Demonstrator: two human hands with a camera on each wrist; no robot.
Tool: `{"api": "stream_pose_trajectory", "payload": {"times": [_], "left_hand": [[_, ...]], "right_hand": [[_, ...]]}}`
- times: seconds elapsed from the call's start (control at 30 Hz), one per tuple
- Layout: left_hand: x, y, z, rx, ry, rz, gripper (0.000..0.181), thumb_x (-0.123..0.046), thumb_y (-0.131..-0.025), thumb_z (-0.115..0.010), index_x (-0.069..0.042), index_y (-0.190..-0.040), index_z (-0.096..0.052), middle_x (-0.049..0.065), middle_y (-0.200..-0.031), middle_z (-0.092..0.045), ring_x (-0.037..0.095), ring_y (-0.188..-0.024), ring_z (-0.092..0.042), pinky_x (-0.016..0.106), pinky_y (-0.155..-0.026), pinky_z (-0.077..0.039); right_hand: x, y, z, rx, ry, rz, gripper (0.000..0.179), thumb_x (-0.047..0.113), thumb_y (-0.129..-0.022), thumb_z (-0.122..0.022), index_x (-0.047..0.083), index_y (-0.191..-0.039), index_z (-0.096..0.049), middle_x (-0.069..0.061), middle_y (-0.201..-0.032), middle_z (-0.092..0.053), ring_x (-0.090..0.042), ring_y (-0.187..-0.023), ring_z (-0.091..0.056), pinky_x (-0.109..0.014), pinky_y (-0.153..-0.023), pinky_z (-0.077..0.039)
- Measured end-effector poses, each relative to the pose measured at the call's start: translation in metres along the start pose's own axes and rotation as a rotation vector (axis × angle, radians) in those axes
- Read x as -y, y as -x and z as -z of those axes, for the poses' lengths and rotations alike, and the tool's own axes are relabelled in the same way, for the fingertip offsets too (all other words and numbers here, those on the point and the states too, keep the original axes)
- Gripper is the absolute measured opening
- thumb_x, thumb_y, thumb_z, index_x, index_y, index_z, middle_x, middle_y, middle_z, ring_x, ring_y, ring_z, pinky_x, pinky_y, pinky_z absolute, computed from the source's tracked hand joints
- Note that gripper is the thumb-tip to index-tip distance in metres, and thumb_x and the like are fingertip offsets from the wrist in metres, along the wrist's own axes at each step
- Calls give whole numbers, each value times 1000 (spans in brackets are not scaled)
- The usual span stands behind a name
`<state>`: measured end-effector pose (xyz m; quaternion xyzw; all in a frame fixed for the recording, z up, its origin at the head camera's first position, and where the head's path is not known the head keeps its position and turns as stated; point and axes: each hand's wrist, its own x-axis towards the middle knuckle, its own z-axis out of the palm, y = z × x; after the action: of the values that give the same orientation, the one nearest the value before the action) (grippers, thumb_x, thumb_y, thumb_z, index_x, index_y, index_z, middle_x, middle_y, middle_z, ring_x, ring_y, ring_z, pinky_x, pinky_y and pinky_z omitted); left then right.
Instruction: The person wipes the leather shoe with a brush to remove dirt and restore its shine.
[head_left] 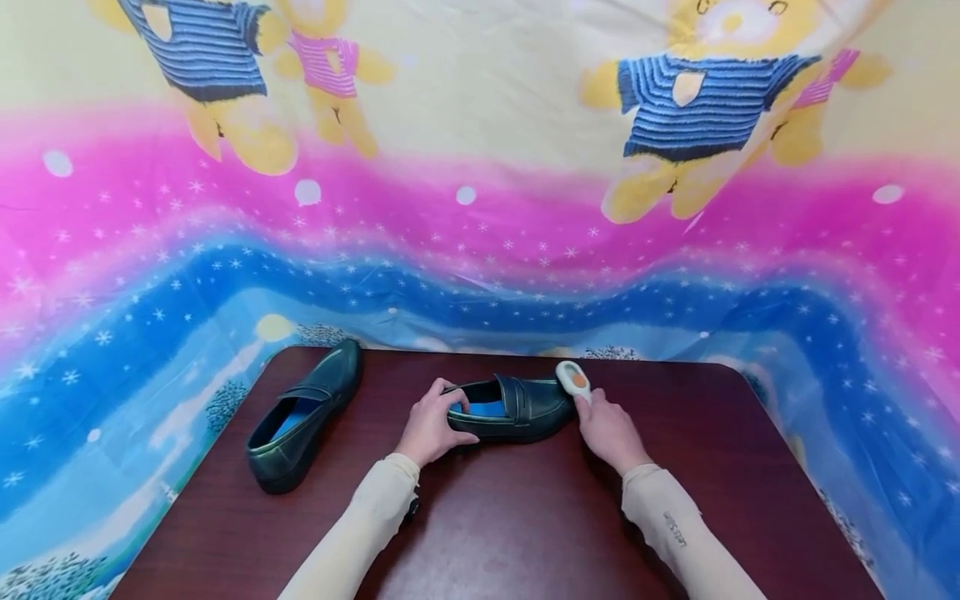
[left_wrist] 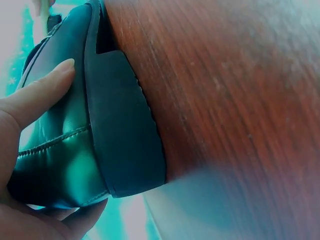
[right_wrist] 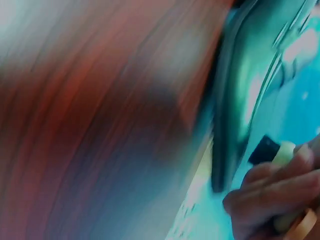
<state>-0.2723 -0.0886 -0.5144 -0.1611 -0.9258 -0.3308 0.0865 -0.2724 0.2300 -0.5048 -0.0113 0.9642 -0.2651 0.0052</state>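
Head view: held shoe (head_left: 519, 410), right sleeve (head_left: 677, 529) "Lets…"

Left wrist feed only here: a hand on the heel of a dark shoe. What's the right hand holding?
Observer: Head view shows the right hand gripping a white-and-orange tool, right by the toe of the held shoe.
Operator: Any second shoe?
Observer: Yes, a matching dark shoe sits on the table, left of the held one, toe toward the far edge.

Reddish-brown table (head_left: 510, 525), bear-printed cloth (head_left: 480, 225) hanging behind it
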Motion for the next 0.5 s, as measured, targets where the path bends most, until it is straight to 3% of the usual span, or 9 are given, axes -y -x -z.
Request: {"api": "stream_pose_trajectory", "payload": {"times": [0.1, 0.2, 0.33, 0.5], "left_hand": [[-1, 0, 0, -2, 4, 4, 41, -29, -70, -98, -29, -89, -62, 2, -129, -55, 29, -101, -64, 51, -92, -55], [-1, 0, -1, 5, 5, 0, 41, -29, -70, -98, -29, -89, -61, 2, -130, -55, 29, -100, -65, 51, -92, -55], [0, 1, -2, 12, 4, -1, 40, -29, -71, -98, -29, -89, -62, 2, -130, -55, 28, -100, -64, 50, -91, -55], [2, 0, -1, -4, 8, -7, 41, -27, -70, -98, -29, -90, -62, 3, -129, -55, 28, -99, -64, 50, -90, -56]], "right_hand": [[16, 0, -7, 82, -84, 38, 51, 43, -113, -35, -4, -126, -51, -9, -73, -50, -23, -59, -49, -36, -59, -43], [26, 1, -15, 114, -81, 40, 55, 43, -112, -38, -6, -135, -50, -8, -73, -51, -22, -59, -49, -35, -59, -42], [25, -1, -16, 63, 57, 43, 57, 42, -111, -42, -6, -141, -49, -12, -77, -58, -25, -61, -54, -39, -59, -45], [2, -7, -4, -78, 227, 76, 48, 39, -109, -47, -5, -126, -55, -19, -81, -65, -31, -63, -60, -49, -58, -50]]}}
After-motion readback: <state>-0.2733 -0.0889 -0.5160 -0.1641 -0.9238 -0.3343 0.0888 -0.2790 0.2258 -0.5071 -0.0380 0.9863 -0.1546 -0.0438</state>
